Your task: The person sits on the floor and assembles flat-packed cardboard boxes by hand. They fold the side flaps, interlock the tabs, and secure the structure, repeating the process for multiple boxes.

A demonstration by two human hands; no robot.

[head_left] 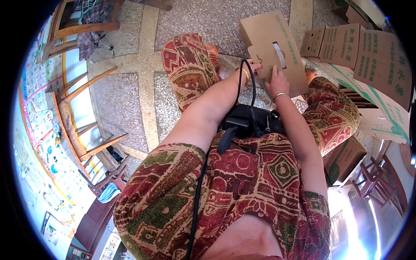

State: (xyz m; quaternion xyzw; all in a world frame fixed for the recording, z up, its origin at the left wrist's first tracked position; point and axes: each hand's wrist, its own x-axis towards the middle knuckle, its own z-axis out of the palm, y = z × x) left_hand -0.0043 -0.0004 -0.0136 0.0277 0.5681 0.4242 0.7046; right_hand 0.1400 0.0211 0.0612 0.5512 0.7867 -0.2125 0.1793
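A brown cardboard carton (pixel 260 32) with green print and an oblong handle slot lies between my knees, slightly tilted. At its left end, my left hand (pixel 248 71), with a gold bangle, has its fingers closed on the edge near a small flap. A looping black cable partly covers those fingers. My right hand (pixel 278 83), with a silver bangle, rests on the upper panel just below the slot, its fingers stretched out. A black pouch (pixel 238 119) with the cable coming from it sits at my waist.
More flat or folded brown cartons (pixel 340 43) are stacked at the right, on white and green cardboard (pixel 372 91). Another carton (pixel 346 160) stands by my right thigh. Wooden chairs (pixel 82 30) stand left, and a small wooden chair (pixel 375 182) is lower right. The floor (pixel 117 99) is speckled stone.
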